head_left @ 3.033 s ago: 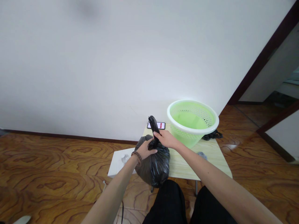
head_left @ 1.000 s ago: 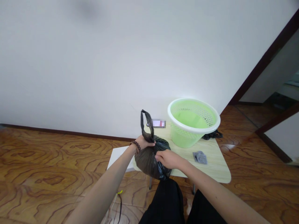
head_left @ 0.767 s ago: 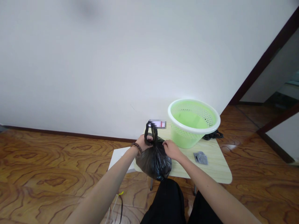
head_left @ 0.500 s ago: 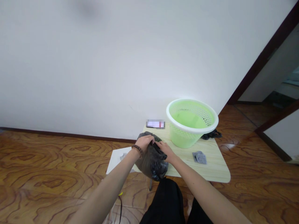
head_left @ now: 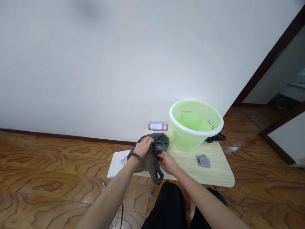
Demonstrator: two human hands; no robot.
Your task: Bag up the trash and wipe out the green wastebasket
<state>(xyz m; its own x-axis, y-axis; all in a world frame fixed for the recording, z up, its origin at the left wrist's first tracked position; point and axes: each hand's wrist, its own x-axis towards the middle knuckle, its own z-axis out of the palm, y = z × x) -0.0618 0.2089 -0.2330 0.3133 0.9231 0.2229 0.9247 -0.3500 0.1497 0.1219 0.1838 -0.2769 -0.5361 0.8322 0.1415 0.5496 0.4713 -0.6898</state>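
Note:
A filled black plastic bag (head_left: 160,142) rests at the left end of the small wooden-topped table (head_left: 214,175). My left hand (head_left: 144,147), with a beaded bracelet at the wrist, grips the gathered neck of the bag from the left. On the other side my right hand (head_left: 167,161) pinches the plastic near the neck. A loose handle of the bag hangs down towards my knees. The bag's contents are hidden.
Right of the bag stands a light green basket (head_left: 186,141) with a white rim. A grey folded item (head_left: 203,161) lies in front of it, and black plastic (head_left: 216,137) behind. A blurred-out flat item (head_left: 158,126) is by the wall. A white object (head_left: 116,162) adjoins the table's left.
The bag has turned and its neck is now drawn together, with a handle hanging loose at the front. My left hand has shifted slightly left, and my right hand slightly lower.

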